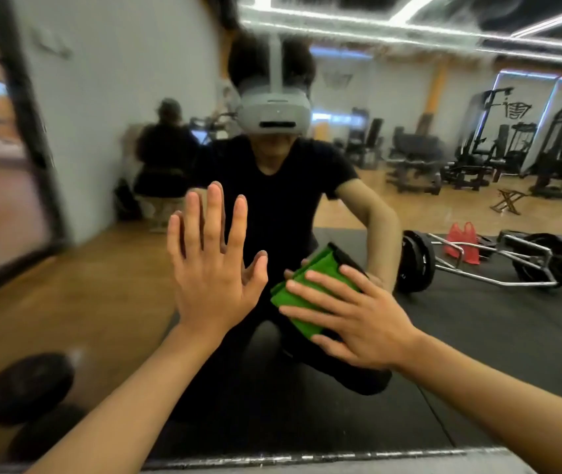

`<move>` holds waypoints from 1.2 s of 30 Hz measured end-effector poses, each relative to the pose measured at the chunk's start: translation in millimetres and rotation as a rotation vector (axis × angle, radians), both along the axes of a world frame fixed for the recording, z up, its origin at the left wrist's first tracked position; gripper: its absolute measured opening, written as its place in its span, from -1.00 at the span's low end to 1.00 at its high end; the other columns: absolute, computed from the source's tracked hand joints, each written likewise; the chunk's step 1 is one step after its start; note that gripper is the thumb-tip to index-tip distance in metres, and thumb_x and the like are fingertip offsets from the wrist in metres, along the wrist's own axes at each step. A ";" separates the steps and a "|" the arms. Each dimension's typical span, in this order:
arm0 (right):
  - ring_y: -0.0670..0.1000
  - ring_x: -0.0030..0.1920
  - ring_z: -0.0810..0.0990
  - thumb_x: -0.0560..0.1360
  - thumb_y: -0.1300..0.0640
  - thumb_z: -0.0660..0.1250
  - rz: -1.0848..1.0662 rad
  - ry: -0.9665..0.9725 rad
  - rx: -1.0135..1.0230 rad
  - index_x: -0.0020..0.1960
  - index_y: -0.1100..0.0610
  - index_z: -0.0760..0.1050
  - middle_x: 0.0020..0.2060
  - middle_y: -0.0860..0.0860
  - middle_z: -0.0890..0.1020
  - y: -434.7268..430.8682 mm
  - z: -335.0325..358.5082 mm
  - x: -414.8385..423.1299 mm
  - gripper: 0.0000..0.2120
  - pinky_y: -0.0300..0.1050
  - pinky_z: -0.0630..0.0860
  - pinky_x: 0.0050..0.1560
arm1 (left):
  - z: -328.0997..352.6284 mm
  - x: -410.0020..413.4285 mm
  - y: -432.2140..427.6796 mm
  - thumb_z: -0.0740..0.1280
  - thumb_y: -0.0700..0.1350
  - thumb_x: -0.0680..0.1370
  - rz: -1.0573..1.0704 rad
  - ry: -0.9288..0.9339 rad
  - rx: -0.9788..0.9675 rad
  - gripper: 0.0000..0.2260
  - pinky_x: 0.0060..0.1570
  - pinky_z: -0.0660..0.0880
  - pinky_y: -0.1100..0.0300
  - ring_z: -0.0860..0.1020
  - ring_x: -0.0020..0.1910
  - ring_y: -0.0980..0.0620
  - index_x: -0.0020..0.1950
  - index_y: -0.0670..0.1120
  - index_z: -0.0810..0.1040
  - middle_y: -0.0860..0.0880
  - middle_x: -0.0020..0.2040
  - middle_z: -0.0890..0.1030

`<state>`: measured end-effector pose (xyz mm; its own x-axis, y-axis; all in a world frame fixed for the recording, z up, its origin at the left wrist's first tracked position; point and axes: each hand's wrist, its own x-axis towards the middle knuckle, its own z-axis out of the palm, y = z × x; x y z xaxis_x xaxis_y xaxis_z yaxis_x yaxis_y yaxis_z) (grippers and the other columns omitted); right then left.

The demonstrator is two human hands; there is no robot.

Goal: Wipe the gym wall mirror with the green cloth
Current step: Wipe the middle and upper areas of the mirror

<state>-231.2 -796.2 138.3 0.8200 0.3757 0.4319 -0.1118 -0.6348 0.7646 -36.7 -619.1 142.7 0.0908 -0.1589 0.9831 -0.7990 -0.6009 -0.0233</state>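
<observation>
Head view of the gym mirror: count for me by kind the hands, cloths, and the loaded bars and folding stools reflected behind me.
Hands: 2, the left hand and the right hand
Cloths: 1, the green cloth
Bars: 1, the loaded bar, reflected
Stools: 1, the folding stool, reflected
Total: 5

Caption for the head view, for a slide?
Right hand presses green cloth to the gym wall mirror; left hand lies flat on it.

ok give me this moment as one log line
step: wipe | left hand: flat on mirror, fingers spread | right hand: presses green cloth on mirror
</observation>
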 end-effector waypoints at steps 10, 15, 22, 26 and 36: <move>0.16 0.68 -0.10 0.72 -0.20 -0.03 -0.028 -0.564 0.411 0.71 -0.07 0.07 0.69 0.06 0.03 43.5 24.8 50.1 -0.41 0.33 -0.14 0.62 | 6.0 -2.6 37.3 0.33 0.06 0.64 -0.111 0.006 0.250 -0.30 0.65 -0.01 -0.26 -0.03 0.71 -0.24 0.71 -0.11 0.17 -0.25 0.71 0.03; 0.15 0.69 -0.14 0.71 -0.19 0.02 -0.007 -0.572 0.432 0.71 -0.08 0.07 0.71 0.03 -0.03 41.6 -46.4 51.8 -0.41 0.28 -0.21 0.63 | -20.9 32.1 101.8 0.34 0.07 0.55 -0.110 -0.215 0.551 -0.26 0.67 -0.13 -0.14 -0.11 0.73 -0.10 0.70 -0.02 0.17 -0.14 0.73 0.00; 0.18 0.69 -0.11 0.69 -0.16 0.10 0.018 -0.648 0.569 0.69 -0.05 0.17 0.70 0.06 0.02 60.0 -178.5 73.3 -0.41 0.26 -0.25 0.63 | -37.2 103.9 163.8 0.18 0.19 0.64 -0.025 -0.423 0.839 -0.28 0.67 -0.18 -0.14 -0.07 0.73 -0.14 0.75 -0.02 0.06 -0.12 0.75 -0.07; 0.16 0.69 -0.11 0.70 -0.14 0.03 0.010 -0.537 0.577 0.70 -0.05 0.12 0.70 0.07 0.02 70.6 -284.1 68.4 -0.42 0.20 -0.27 0.63 | -47.9 120.7 158.8 0.05 0.30 0.66 -0.016 -0.497 0.773 -0.25 0.67 -0.19 -0.14 -0.08 0.72 -0.14 0.73 -0.12 0.10 -0.13 0.75 -0.04; 0.13 0.69 -0.17 0.71 -0.13 0.05 0.059 -0.628 0.784 0.68 -0.08 0.16 0.71 0.03 -0.03 107.5 -249.4 98.3 -0.45 0.22 -0.30 0.63 | -64.6 129.5 147.7 0.16 0.26 0.64 -0.005 -0.608 0.610 -0.26 0.66 -0.10 -0.18 0.01 0.72 -0.16 0.70 -0.14 0.21 -0.16 0.73 0.07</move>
<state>-132.9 -688.6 -111.0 0.3483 -0.1677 0.9223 -0.3035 -0.9511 -0.0583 92.8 -471.4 78.1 -0.4260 -0.6742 0.6033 -0.5457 -0.3404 -0.7657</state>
